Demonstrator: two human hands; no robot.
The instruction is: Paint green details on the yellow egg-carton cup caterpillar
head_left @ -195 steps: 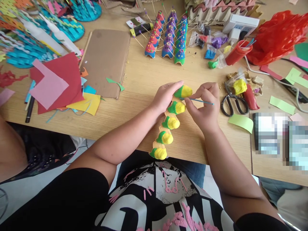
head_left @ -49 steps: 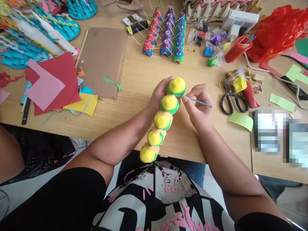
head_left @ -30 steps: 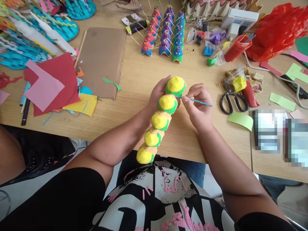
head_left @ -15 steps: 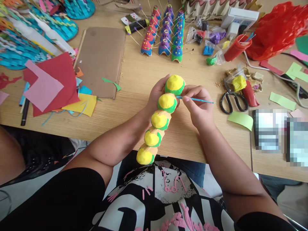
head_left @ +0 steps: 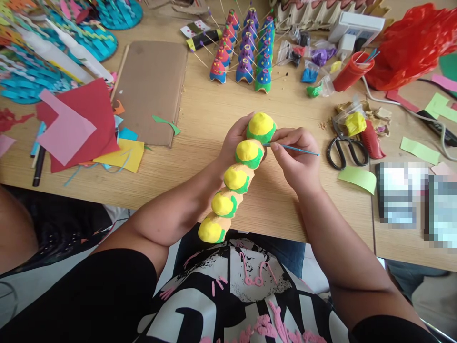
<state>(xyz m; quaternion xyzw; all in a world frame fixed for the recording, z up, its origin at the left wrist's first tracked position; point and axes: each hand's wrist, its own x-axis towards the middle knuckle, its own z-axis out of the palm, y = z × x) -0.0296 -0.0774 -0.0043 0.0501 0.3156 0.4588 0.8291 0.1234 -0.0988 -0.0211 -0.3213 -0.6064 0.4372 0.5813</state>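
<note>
A caterpillar-like carton strip [head_left: 236, 178] with several bumps, yellow on top and green along their edges, slants from the middle of the view down toward my shirt. My left hand [head_left: 235, 138] grips its far end from the left side, its fingers partly hidden behind the strip. In my right hand [head_left: 298, 150] a thin blue tool [head_left: 299, 149] is pinched between thumb and fingers. The tool's tip meets the strip between the first and second bumps. Bare tan carton shows on the sides between the bumps.
Three painted carton strips [head_left: 244, 66] with sticks stand at the back. Cardboard [head_left: 150, 90] and paper scraps [head_left: 67, 128] lie left. Black scissors [head_left: 346, 150], clay packets [head_left: 321, 56], a red cup [head_left: 352, 72] and a red plastic bag [head_left: 410, 47] are on the right.
The near end of the strip has swung slightly left. The tool and my right hand have shifted very slightly to the right; both hands keep their grips.
</note>
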